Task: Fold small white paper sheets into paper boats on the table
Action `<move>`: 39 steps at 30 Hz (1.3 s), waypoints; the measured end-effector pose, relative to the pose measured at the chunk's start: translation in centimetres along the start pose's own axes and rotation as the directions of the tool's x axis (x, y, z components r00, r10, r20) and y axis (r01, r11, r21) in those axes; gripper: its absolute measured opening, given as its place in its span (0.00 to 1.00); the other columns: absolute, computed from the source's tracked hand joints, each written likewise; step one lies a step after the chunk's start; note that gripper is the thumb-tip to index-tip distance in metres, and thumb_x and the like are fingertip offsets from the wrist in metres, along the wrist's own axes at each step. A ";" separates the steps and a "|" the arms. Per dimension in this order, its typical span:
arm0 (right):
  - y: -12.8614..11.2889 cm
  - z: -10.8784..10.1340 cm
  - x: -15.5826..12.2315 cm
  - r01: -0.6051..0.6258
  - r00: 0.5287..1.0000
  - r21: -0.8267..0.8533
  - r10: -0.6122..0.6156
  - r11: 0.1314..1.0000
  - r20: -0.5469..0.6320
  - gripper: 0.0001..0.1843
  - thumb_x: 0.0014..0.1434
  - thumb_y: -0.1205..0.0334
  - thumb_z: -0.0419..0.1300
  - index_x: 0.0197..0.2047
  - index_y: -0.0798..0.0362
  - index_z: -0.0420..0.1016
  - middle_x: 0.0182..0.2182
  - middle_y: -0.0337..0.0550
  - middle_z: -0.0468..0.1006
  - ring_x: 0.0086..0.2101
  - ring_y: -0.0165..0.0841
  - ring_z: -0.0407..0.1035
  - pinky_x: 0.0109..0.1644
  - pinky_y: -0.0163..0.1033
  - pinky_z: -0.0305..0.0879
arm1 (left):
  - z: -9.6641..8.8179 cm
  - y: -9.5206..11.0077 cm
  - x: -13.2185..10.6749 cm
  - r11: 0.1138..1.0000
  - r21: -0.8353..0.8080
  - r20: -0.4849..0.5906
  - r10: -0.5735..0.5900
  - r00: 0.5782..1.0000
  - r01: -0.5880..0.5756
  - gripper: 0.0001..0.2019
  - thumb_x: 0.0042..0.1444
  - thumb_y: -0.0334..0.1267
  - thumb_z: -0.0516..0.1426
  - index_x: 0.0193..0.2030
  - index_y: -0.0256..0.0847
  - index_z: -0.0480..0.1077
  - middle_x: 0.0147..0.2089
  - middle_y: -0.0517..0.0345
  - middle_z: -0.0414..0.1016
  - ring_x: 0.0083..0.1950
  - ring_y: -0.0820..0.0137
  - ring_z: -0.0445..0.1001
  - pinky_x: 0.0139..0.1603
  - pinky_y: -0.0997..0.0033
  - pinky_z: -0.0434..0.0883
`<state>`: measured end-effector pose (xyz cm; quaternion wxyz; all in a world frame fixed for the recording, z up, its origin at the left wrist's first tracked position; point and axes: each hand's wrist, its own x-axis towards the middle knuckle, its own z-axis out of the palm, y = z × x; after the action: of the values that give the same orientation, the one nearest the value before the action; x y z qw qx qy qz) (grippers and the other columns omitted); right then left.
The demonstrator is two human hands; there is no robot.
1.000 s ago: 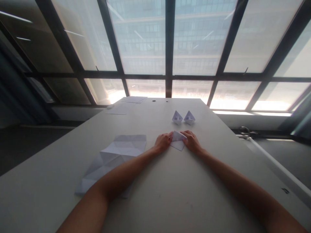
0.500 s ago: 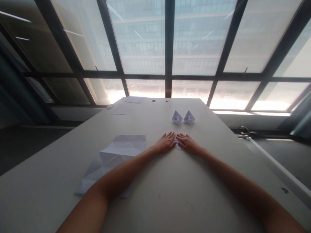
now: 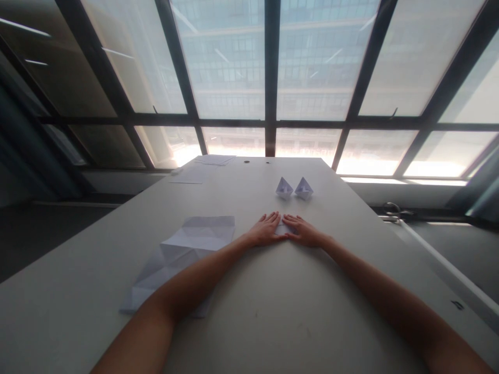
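My left hand (image 3: 267, 229) and my right hand (image 3: 302, 231) lie flat side by side on a small folded white paper (image 3: 283, 228) in the middle of the grey table (image 3: 273, 306). Both hands have their fingers stretched out and press down on the paper, which is almost wholly hidden under them. Only a small sliver of it shows between the thumbs. Two finished white paper boats (image 3: 284, 188) (image 3: 303, 188) stand just beyond the hands.
A large creased white sheet (image 3: 183, 254) lies to the left of my left forearm. More flat sheets (image 3: 215, 159) lie at the table's far end by the window. Scissors (image 3: 395, 210) rest on the ledge at the right.
A second ago both hands pinched the edges of the folded paper. Since then they have opened, slid together over it and pressed it flat, so less of the paper shows.
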<state>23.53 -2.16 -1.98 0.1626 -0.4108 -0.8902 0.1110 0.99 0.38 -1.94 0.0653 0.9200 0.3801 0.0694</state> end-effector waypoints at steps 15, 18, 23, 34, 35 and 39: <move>-1.3 0.4 0.0 -0.196 0.975 -0.179 0.172 0.964 -0.144 0.25 0.66 0.52 0.53 0.64 0.49 0.67 0.64 0.49 0.66 0.61 0.46 0.58 0.62 0.54 0.56 | -0.2 0.3 0.0 0.998 0.032 -0.067 -0.042 0.997 0.044 0.24 0.71 0.45 0.41 0.70 0.41 0.54 0.73 0.45 0.53 0.74 0.61 0.50 0.71 0.47 0.48; -0.9 0.4 0.0 -0.144 0.984 -0.138 0.126 0.980 -0.125 0.28 0.66 0.52 0.54 0.66 0.52 0.64 0.65 0.52 0.63 0.64 0.46 0.55 0.65 0.53 0.52 | -0.3 0.0 -0.1 1.000 0.026 -0.018 0.005 1.000 -0.005 0.36 0.67 0.59 0.43 0.73 0.35 0.47 0.75 0.39 0.46 0.75 0.57 0.44 0.72 0.48 0.43; -0.6 -0.3 -0.3 -0.022 0.996 -0.060 0.016 0.998 -0.093 0.35 0.64 0.46 0.56 0.69 0.55 0.60 0.66 0.54 0.62 0.65 0.46 0.54 0.68 0.52 0.50 | -0.7 -0.3 -0.1 0.999 -0.020 0.025 0.038 0.999 -0.038 0.45 0.61 0.68 0.43 0.74 0.35 0.43 0.75 0.38 0.45 0.76 0.57 0.43 0.72 0.54 0.39; -0.9 0.1 0.2 -0.095 0.963 -0.009 0.090 0.995 -0.255 0.22 0.62 0.51 0.62 0.57 0.50 0.74 0.47 0.49 0.78 0.48 0.42 0.68 0.55 0.45 0.62 | -1.8 0.4 -0.3 0.982 -0.187 -0.145 -0.009 0.989 -0.018 0.33 0.58 0.58 0.58 0.65 0.42 0.63 0.61 0.49 0.73 0.59 0.58 0.71 0.62 0.63 0.63; -0.9 0.2 0.2 -0.098 0.958 -0.006 0.093 0.995 -0.270 0.18 0.63 0.52 0.61 0.54 0.49 0.76 0.44 0.48 0.79 0.46 0.41 0.69 0.54 0.44 0.62 | -1.9 0.6 -0.3 0.978 -0.207 -0.169 -0.033 0.985 -0.002 0.30 0.59 0.57 0.58 0.63 0.43 0.66 0.58 0.51 0.75 0.57 0.59 0.73 0.59 0.65 0.66; -1.1 0.2 0.1 -0.086 0.937 0.005 0.082 0.996 -0.340 0.14 0.64 0.51 0.59 0.47 0.47 0.80 0.41 0.45 0.80 0.44 0.40 0.70 0.52 0.43 0.63 | -2.0 1.1 -0.4 0.974 -0.221 -0.218 -0.090 0.972 0.041 0.18 0.62 0.51 0.56 0.55 0.48 0.74 0.52 0.57 0.79 0.51 0.63 0.76 0.51 0.70 0.69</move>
<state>22.65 -2.78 -1.80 0.3067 -0.4622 -0.8310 0.0407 1.14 -0.55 0.21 0.1230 0.8805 0.4056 0.2123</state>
